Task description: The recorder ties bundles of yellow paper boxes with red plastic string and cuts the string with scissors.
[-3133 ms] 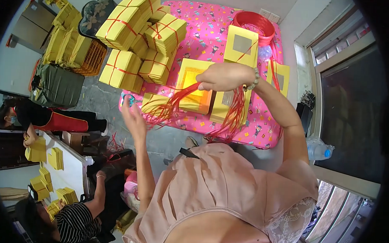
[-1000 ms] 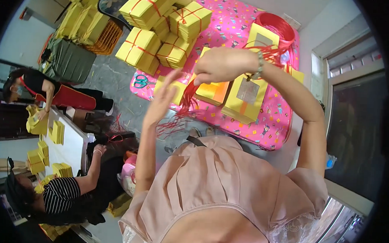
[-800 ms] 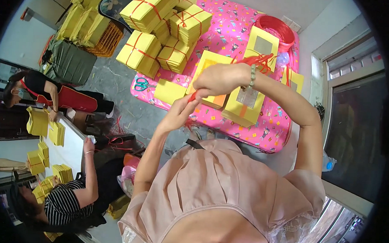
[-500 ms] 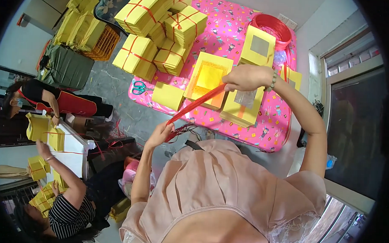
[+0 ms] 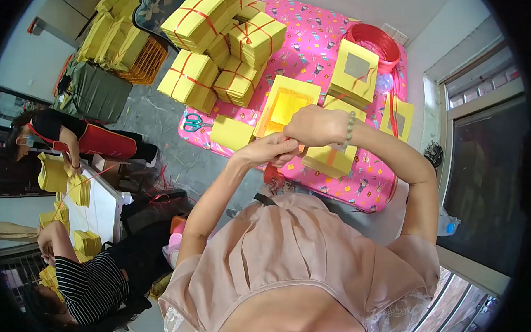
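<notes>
left hand [image 5: 270, 153] pinches red string [image 5: 272, 173] | right hand [image 5: 316, 125] clenched on it | tied yellow paper bundles [image 5: 223, 41] beyond | untied stack [image 5: 329, 159] beneath hands

yellow stacks [image 5: 189, 81]: matt paper | red string [image 5: 273, 173]: glossy plastic | pink mat [image 5: 316, 45]: printed cloth

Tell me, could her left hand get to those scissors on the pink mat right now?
Probably yes: the scissors lie uncovered on the pink mat, with open mat between. But the left hand is pinching red string.
</notes>
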Tool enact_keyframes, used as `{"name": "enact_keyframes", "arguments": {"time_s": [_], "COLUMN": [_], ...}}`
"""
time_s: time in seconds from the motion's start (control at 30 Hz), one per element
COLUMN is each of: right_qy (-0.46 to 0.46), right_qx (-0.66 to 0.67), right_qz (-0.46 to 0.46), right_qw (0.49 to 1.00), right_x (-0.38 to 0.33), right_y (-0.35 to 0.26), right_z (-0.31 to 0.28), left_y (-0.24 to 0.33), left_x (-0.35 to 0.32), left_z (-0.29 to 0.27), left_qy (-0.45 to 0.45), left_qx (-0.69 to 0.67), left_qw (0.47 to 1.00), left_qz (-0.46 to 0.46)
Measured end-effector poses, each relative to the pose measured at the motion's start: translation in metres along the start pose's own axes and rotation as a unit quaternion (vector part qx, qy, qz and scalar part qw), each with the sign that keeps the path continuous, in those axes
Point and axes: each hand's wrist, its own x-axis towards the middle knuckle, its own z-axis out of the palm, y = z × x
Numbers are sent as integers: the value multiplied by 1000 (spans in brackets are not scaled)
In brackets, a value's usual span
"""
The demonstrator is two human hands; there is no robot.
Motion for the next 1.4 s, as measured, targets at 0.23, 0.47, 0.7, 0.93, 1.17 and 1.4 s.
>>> {"name": "enact_keyframes", "arguments": {"time_s": [0.23, 0.47, 0.7, 0.93, 1.17, 1.4], "right_qy": [108, 405, 602, 639, 592, 158], "right_qx": [164, 361, 524, 526, 516, 572], "right_qz": [8, 54, 82, 69, -65, -260], "right_qw": [981, 838, 597, 557, 615, 762], "right_x": [-42, -26, 15, 36, 25, 9], "right_y": [51, 50, 29, 16, -14, -22], "right_z": [-10, 5, 28, 33, 31, 44], "left_y": [5, 9, 15, 16, 78, 132], "left_x": [-15, 9, 54, 78, 37, -80], "left_z": [4, 11, 15, 22, 31, 18], "left_qy": [164, 378, 467, 495, 501, 252], "left_qx": [-161, -46, 59, 8, -108, -338], "left_qw": [973, 916, 857, 818, 750, 715], "left_qz": [-17, 126, 209, 293, 417, 558]}}
